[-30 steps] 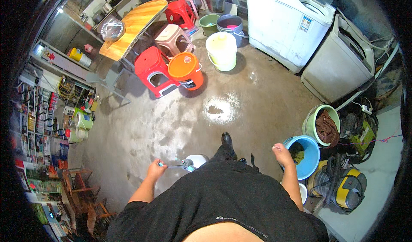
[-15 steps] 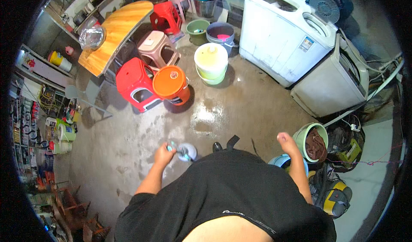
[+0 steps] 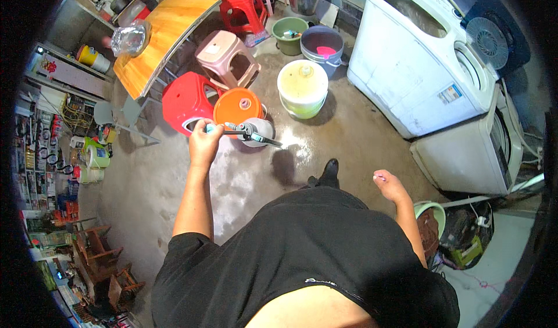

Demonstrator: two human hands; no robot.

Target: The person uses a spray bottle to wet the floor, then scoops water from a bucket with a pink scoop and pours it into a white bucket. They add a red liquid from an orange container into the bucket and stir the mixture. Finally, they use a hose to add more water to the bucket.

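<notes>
The left hand (image 3: 204, 141), left of centre in the frame, is closed around the light blue and black handle of a pale grey bottle (image 3: 254, 128), which hangs just to the right of the fingers. A black nozzle (image 3: 268, 141) juts from the bottle toward the right. In the view the bottle overlaps the lower part of an orange bucket (image 3: 228, 112); whether the two touch cannot be told. The right hand (image 3: 392, 188), right of centre, is held well apart from the bottle with its fingers curled in; whether it grips something small cannot be made out. A black shoe (image 3: 330, 173) stands on the damp floor (image 3: 340, 133) between the hands. Beside the orange bucket are a red stool (image 3: 183, 100) on its left and a white lidded bucket (image 3: 301, 88) on its right. A wooden tabletop (image 3: 174, 29) fills the upper left, a white washing machine (image 3: 398, 78) the upper right, and a green bucket (image 3: 440, 216) with brown cloth (image 3: 429, 228) sits at the lower right, partly behind the right forearm.
</notes>
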